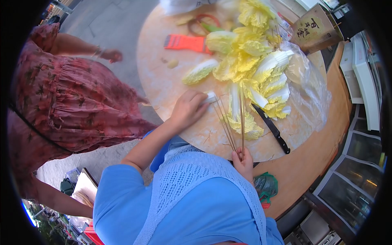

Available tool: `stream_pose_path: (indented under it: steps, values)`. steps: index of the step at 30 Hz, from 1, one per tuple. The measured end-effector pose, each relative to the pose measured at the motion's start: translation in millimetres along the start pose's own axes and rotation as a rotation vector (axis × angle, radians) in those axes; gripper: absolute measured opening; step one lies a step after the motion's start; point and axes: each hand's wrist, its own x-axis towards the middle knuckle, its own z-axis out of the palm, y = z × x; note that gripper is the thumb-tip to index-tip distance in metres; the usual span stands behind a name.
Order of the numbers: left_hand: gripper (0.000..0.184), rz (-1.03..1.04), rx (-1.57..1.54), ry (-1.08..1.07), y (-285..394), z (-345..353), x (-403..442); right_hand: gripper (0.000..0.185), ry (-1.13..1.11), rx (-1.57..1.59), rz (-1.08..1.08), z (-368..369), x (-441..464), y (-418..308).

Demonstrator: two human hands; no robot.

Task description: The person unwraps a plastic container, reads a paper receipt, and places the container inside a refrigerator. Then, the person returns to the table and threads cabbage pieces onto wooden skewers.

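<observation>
At the table's near edge, my right hand is closed around several thin skewers. They fan out over the tabletop, and some of their tips lie near my left hand. That hand rests low at the table with curled fingers on a small white piece, perhaps cabbage stem. Loose yellow and white napa cabbage leaves are heaped beyond my hands, and one separate leaf lies to the left. A black-handled knife sits right of the skewers, its blade tip by the leaves.
On the round table are an orange-red tool and a clear plastic bag. A tin box stands at the back right. A person in a red floral dress stands at left. A green bag hangs near my right hand.
</observation>
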Motion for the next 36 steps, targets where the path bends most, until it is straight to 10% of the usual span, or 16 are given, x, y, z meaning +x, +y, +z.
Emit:
stream_pose_path:
  steps: [16, 19, 23, 25, 36]
  values:
    - [0.023, 0.021, 0.032, -0.066, 2.3, -16.8, 2.3, 0.017, -0.043, -0.11, -0.105, 37.6, 39.4, -13.6]
    - [0.026, -0.342, 0.028, -0.099, -11.3, -30.4, 23.6, 0.015, -0.071, -0.007, -0.061, 31.3, 31.1, -7.7]
    - [0.027, -0.225, 0.015, 0.199, -26.3, -22.8, 75.8, 0.012, -0.08, 0.169, 0.03, 25.0, 15.3, -10.8]
    - [0.027, -0.192, 0.085, -0.145, -39.9, -13.9, 83.6, 0.012, -0.082, 0.118, 0.02, 20.7, 8.9, -10.6]
    - [0.031, 0.008, 0.255, -0.075, -6.7, -36.2, 5.6, 0.01, -0.071, 0.184, 0.022, 20.1, 6.4, -17.4]
